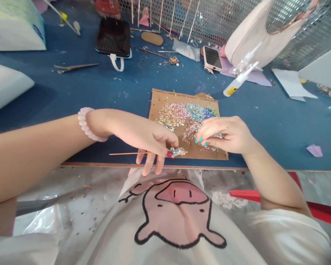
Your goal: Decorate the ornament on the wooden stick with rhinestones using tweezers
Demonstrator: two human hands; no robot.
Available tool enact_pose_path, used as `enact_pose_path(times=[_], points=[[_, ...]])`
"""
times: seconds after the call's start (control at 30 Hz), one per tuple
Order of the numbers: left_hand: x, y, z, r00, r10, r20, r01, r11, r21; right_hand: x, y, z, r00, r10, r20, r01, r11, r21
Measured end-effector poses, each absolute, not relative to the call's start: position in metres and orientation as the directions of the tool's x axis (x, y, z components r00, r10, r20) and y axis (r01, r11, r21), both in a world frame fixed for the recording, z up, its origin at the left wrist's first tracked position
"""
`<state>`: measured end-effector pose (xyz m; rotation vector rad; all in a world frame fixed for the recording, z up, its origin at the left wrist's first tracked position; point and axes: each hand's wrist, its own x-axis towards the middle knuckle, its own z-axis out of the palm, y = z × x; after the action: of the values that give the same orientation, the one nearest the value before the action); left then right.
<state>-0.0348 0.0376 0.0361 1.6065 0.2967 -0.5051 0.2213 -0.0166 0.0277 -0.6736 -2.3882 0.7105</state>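
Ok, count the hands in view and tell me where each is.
2: the left hand, at the near left corner of the cardboard, holding a thin stick; the right hand, at the loose gems toward its right side.

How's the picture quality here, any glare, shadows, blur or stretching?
Head view: the white object at left has a soft shadow beside it on the blue table; head view: the clear plastic at lower left catches glare; head view: the right sleeve looks slightly blurred, the left forearm stretched towards the edge.
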Motion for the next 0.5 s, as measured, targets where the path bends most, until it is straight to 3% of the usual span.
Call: enact_pose_path(times=[0.23,0.5], points=[[-0.033,0.035,0.049,0.811,-0.083,-0.58,0.574,-0.085,0.815,0.221,-0.018,0.029,-0.721,0.6,0.348,0.31,0.727,-0.612],[-0.033,0.036,0.048,0.807,-0.099,-0.582,0.578,-0.073,0.813,0.221,-0.018,0.03,-0.716,0.589,0.375,0.318,0.753,-0.577]])
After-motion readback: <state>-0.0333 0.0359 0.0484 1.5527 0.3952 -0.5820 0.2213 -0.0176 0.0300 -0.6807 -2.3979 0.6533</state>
